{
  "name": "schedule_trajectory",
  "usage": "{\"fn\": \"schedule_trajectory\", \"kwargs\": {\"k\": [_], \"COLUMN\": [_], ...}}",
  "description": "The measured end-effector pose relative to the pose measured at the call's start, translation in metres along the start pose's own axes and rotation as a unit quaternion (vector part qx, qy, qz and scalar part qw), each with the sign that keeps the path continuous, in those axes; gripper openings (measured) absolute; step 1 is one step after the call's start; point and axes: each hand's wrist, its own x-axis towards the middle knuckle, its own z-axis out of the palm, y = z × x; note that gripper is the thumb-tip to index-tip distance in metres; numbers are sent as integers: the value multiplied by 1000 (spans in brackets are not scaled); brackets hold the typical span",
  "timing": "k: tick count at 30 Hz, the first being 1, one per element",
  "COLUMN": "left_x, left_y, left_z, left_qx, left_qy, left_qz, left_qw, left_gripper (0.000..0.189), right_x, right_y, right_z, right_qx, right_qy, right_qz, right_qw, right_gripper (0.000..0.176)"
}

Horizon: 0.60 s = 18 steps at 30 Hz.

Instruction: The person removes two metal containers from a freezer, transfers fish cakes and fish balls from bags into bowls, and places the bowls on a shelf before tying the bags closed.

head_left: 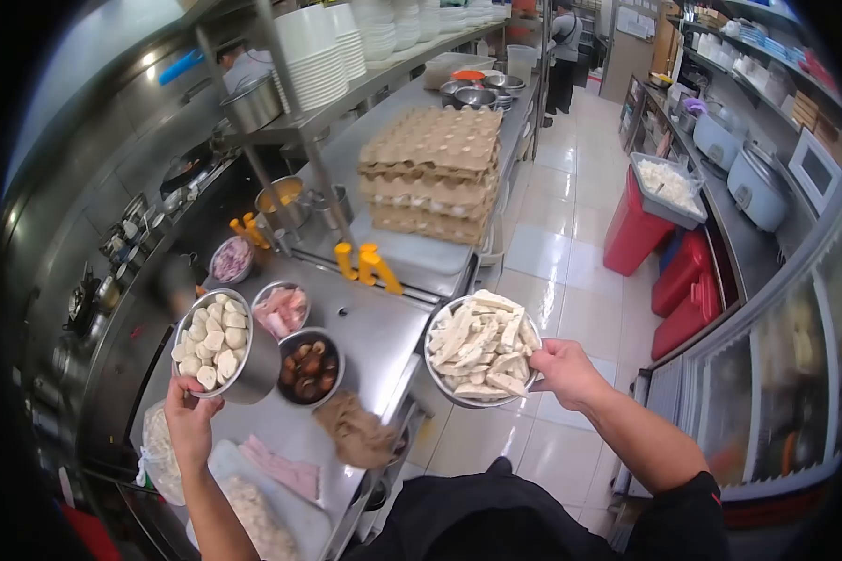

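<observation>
My left hand (195, 411) grips the rim of a deep metal pot (260, 360) filled with round whitish balls (213, 338), tilted toward me over the steel counter. Out to the right, above the floor, my right hand (568, 372) is closed on the edge of a metal bowl heaped with pale, cream-coloured strips (482, 341). Beside the pot stand a bowl of pinkish raw meat (281, 307) and a dark bowl of brown mushrooms (309, 366). A crumpled brown cloth (355, 428) lies near the counter's front edge, and a pink cloth (281, 466) is closer to me.
Stacked egg trays (430, 173) stand farther along the counter (374, 323), near yellow-orange handles (370, 266). A bowl of chopped purple onion (231, 259) sits behind. Red bins (634, 224) and a glass-doored fridge (767, 393) line the right. Two people work farther off.
</observation>
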Motion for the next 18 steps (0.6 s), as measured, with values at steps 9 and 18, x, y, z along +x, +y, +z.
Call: {"fn": "schedule_trajectory", "kwargs": {"k": [9, 18], "left_x": [8, 83], "left_y": [19, 21], "left_z": [227, 518], "left_qx": [-58, -30], "left_qy": [-159, -341], "left_qz": [32, 182], "left_qw": [985, 922], "left_gripper": [37, 34], "right_x": [134, 239], "right_y": [-32, -84], "right_z": [-182, -359], "right_qx": [28, 79], "right_qy": [97, 209], "right_qz": [-18, -29], "right_qw": [995, 974], "right_gripper": [14, 17]}}
